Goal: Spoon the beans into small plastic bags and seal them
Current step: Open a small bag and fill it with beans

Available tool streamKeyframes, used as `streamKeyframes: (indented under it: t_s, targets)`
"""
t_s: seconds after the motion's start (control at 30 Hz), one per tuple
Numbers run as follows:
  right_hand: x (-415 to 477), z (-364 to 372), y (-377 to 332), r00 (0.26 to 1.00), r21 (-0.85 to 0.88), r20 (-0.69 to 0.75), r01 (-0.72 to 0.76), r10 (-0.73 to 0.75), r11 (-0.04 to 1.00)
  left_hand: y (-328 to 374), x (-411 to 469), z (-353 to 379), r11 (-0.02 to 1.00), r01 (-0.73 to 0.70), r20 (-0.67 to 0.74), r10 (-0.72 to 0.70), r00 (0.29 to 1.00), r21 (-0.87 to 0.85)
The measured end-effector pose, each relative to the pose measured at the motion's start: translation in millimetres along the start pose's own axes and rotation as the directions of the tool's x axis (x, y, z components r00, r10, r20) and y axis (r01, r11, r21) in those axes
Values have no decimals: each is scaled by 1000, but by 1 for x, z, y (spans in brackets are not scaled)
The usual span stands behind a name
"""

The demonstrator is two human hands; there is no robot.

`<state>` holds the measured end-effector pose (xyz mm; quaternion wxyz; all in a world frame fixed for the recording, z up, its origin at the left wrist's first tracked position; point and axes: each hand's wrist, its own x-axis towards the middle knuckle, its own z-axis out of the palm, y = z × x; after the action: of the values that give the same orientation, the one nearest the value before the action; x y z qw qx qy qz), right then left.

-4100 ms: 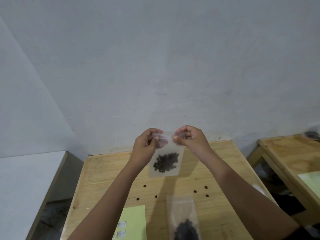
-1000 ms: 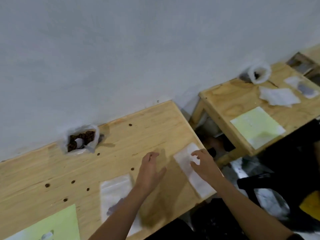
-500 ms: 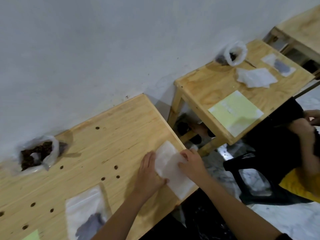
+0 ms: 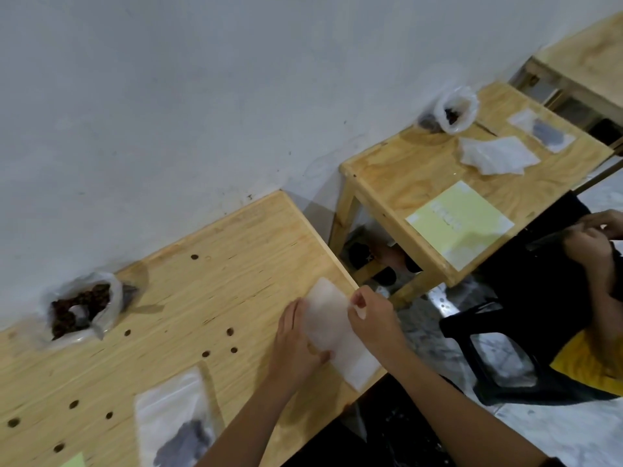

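Beans (image 4: 81, 306) fill an open sack (image 4: 113, 299) at the far left of the worktop (image 4: 236, 251), by the wall; loose beans (image 4: 230, 332) dot the wood. At the near edge we see a filled bag (image 4: 168, 406) lying flat. Further right, the left hand (image 4: 296, 342) lies with straight fingers pressed on the left side of the empty bags (image 4: 350, 362), which sit at the worktop's right corner. The right hand (image 4: 374, 320) pinches their right edge between curled fingers. Beyond stands a second worktop (image 4: 397, 176) with a green sheet (image 4: 462, 220)
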<state>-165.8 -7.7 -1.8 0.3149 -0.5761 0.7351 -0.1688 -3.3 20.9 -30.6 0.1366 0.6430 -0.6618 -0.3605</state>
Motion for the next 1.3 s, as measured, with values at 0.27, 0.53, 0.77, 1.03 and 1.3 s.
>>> streamKeyframes:
  t_s: [0.27, 0.53, 0.77, 1.03, 1.3]
  targets:
    - [-5, -2, -8, 1000, -59, -4, 0, 0, 998, 0, 2, 0, 993, -65, 7, 64, 998, 103]
    - [-8, -25, -39, 998, 59, 34, 47, -49, 997, 0, 7, -24, 998, -32, -22, 30, 999, -62]
    - [-1, -31, -109, 950, 85, 53, 304, -309, 949, -9, -9, -125, 886, -72, -118, 19, 993, -458]
    - [-11, 24, -223, 804, 215, 77, 564, -590, 797, -50, -66, -236, 687, -103, -216, -79, 973, -719]
    - [-66, 88, -314, 721, 404, 61, 615, -691, 677, -86, -137, -285, 721, -186, -511, -262, 819, -667]
